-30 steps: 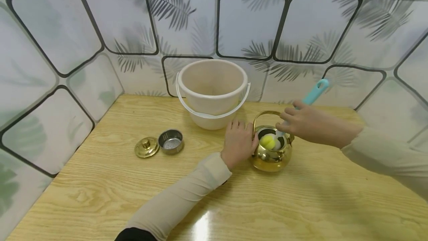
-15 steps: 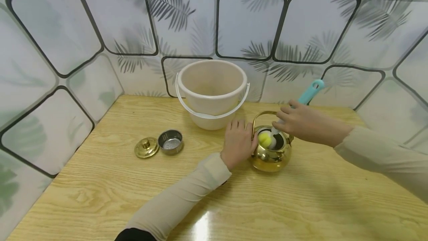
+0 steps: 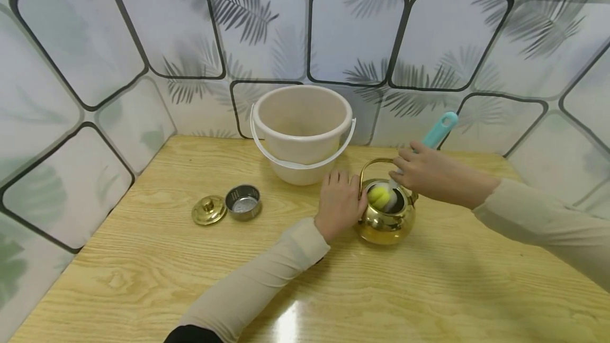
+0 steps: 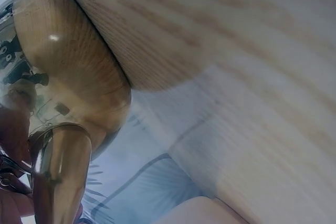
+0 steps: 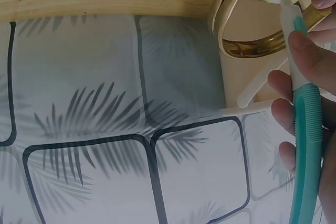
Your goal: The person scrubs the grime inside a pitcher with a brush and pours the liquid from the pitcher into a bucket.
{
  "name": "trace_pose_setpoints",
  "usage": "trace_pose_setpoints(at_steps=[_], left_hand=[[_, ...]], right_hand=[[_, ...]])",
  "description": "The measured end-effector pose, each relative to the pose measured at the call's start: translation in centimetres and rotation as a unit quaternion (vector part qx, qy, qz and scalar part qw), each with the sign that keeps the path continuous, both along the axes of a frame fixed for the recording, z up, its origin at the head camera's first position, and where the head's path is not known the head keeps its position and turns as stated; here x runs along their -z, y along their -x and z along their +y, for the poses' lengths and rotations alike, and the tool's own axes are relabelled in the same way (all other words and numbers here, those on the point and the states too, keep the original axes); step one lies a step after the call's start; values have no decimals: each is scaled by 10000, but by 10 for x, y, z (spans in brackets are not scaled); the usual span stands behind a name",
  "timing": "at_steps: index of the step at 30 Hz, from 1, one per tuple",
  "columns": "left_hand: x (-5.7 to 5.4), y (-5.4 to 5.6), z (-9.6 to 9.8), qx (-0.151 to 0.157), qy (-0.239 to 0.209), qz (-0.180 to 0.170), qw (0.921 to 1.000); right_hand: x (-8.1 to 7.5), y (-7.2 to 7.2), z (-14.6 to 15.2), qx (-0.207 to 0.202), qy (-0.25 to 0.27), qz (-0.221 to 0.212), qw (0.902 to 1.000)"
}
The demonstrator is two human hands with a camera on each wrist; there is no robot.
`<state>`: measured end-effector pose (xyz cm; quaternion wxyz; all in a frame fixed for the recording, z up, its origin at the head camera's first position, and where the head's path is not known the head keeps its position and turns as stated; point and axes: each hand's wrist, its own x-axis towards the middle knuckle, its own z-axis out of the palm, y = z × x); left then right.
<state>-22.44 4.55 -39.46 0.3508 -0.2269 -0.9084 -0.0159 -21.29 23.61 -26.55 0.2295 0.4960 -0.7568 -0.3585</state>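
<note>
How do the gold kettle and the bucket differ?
The kettle is shiny gold; the bucket is matte and pale. The kettle is smaller than the bucket. The kettle's handle stands up, while the bucket's handle hangs down. Both are uncovered and stand upright on the table.

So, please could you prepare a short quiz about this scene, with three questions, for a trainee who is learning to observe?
1. Multiple choice: which hand holds the blue-handled tool, whose head is in the gold kettle?
A) left
B) right
C) both
2. True or false: the gold lid lies beside the metal strainer.
3. Fill in the missing word: the ____ stands at the back of the table, near the wall.

Key:
1. B, the right hand
2. True
3. bucket
</note>
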Motion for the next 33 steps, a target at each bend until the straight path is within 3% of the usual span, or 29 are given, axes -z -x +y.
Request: trace_pose_setpoints(at_steps=[14,33], left_hand=[[1,3,4,-133,-65,62,9999],[-1,8,9,-242,-113,-32,9996]], right_hand=[[-3,1,3,20,-205,64,9998],[-5,10,13,-191,25,-150,9997]])
